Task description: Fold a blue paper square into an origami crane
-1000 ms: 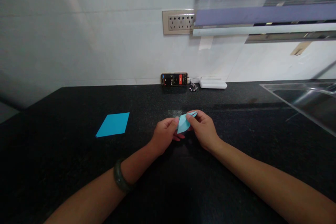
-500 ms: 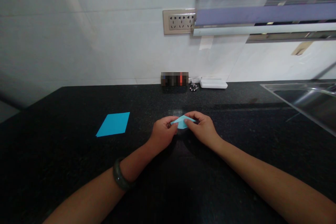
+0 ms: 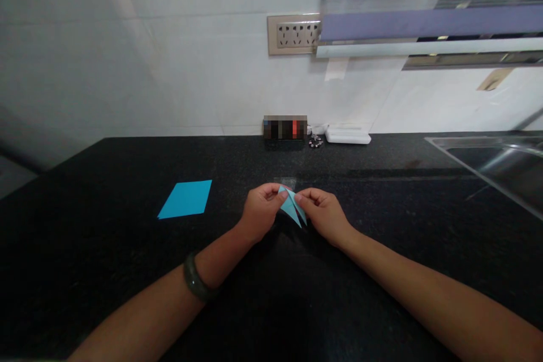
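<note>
Both my hands meet over the middle of the black countertop [image 3: 127, 294]. Between them is a small folded piece of light blue paper [image 3: 292, 207], with pointed flaps hanging down toward me. My left hand [image 3: 259, 212] pinches its left upper edge with thumb and fingers closed. My right hand [image 3: 323, 213] pinches the right side the same way. A dark bangle [image 3: 194, 278] sits on my left wrist.
A flat blue paper sheet [image 3: 185, 198] lies on the counter to the left. A phone [image 3: 285, 127] and a white box [image 3: 348, 135] stand against the wall under a socket strip [image 3: 293, 34]. A steel sink [image 3: 496, 161] is at the right.
The folded paper has been turned over between my fingers; its points now hang down toward me. Both hands have shifted slightly and stay pinched on it.
</note>
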The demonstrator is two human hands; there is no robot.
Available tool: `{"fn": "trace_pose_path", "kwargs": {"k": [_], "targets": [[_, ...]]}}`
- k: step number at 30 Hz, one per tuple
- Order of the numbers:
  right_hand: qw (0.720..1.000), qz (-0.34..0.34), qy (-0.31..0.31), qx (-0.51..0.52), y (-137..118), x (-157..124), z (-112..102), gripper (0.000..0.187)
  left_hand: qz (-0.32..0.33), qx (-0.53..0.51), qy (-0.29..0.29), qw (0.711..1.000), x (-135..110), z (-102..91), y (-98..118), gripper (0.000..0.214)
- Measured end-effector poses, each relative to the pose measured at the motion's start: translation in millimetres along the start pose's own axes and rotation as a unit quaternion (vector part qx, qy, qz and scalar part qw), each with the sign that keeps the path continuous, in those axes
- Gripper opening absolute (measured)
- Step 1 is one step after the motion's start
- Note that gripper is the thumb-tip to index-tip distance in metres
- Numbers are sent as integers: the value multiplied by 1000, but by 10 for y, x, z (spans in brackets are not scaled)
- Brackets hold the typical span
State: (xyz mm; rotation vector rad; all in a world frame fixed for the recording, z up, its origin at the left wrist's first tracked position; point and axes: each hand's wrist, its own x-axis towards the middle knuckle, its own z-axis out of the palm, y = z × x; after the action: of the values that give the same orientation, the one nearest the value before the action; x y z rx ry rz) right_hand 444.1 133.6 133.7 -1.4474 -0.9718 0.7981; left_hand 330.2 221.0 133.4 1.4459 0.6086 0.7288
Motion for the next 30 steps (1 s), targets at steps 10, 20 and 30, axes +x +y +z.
{"fn": "trace_pose_path", "kwargs": {"k": [10, 20, 30], "targets": [[1000, 19, 3, 3, 29, 13, 10, 23, 6, -1, -4, 1000, 13, -26, -32, 27], [998, -7, 2, -56, 30, -5, 3, 22, -19, -2, 16, 1000, -12, -6, 21, 25], [994, -32, 11, -102, -4, -17, 6, 23, -23, 0, 8, 1000, -17, 9, 31, 31]]}}
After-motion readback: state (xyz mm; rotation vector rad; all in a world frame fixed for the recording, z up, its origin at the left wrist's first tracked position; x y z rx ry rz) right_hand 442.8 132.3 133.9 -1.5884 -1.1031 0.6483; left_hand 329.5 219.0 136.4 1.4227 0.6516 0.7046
